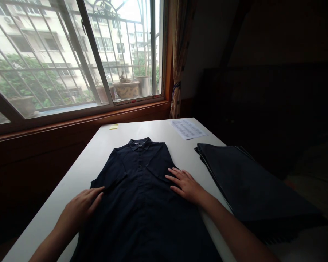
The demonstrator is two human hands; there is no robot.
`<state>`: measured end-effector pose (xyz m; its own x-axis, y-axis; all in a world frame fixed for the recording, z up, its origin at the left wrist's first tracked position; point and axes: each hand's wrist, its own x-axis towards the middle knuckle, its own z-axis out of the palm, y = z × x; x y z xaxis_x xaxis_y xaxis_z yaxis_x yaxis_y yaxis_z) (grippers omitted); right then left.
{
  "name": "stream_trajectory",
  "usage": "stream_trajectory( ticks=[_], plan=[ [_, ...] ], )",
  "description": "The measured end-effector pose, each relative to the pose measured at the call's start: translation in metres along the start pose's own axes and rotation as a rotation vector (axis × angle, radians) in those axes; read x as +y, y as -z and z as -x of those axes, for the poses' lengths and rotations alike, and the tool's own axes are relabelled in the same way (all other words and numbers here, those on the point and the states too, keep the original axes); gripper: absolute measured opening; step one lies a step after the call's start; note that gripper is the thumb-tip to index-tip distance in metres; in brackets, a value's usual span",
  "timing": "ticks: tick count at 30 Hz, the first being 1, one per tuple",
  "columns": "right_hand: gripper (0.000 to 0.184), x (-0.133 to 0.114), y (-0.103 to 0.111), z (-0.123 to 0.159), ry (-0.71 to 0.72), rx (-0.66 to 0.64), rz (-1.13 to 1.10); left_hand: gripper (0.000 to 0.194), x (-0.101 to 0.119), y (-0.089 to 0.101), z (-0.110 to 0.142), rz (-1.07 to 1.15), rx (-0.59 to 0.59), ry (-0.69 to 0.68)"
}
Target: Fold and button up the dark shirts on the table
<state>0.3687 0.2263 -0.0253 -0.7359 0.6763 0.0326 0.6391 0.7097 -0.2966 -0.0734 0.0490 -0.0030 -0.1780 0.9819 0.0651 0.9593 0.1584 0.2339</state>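
Note:
A dark navy button-up shirt [142,211] lies front side up on the white table, its collar pointing away from me. Both short sleeves are laid inward over the chest. At the shirt's left edge, just below the sleeve, rests my left hand [80,205], fingers stretched out over the cloth and thumb slightly apart. My right hand [184,183] lies palm down on the right side of the shirt by the other sleeve, with its fingers spread. The lower end of the shirt runs out of view at the bottom.
A dark folded cloth [251,182] lies along the table's right edge and hangs over it. Printed paper [188,128] and a yellow sticky note [113,126] lie at the far end of the white table [95,145]. Beyond stand a barred window and a tied curtain [177,72].

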Motion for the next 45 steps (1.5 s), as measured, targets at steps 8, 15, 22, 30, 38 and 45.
stream_trajectory(
  ticks=[8,15,22,30,38,45],
  plan=[
    [0.051,0.0,0.0,0.0,0.006,0.007,-0.005,0.054,-0.018,-0.005,-0.079,0.043,0.104,0.055],
    [0.05,-0.001,0.0,0.002,0.007,0.049,0.021,0.066,-0.028,-0.017,-0.134,0.126,0.015,0.148],
    [0.056,-0.005,0.006,0.006,-0.184,0.282,0.084,0.065,-0.036,-0.027,-0.135,0.169,0.001,0.194],
    [0.056,-0.026,0.0,0.058,-0.487,0.161,-0.067,0.064,-0.036,-0.027,-0.126,0.176,0.052,0.128],
    [0.053,-0.053,-0.019,0.117,-0.563,0.135,-0.192,0.064,-0.042,-0.021,-0.123,0.205,0.065,0.096],
    [0.042,-0.063,-0.013,0.112,-0.536,0.302,-0.352,0.055,-0.033,-0.017,-0.108,0.192,0.12,0.088]
  ],
)
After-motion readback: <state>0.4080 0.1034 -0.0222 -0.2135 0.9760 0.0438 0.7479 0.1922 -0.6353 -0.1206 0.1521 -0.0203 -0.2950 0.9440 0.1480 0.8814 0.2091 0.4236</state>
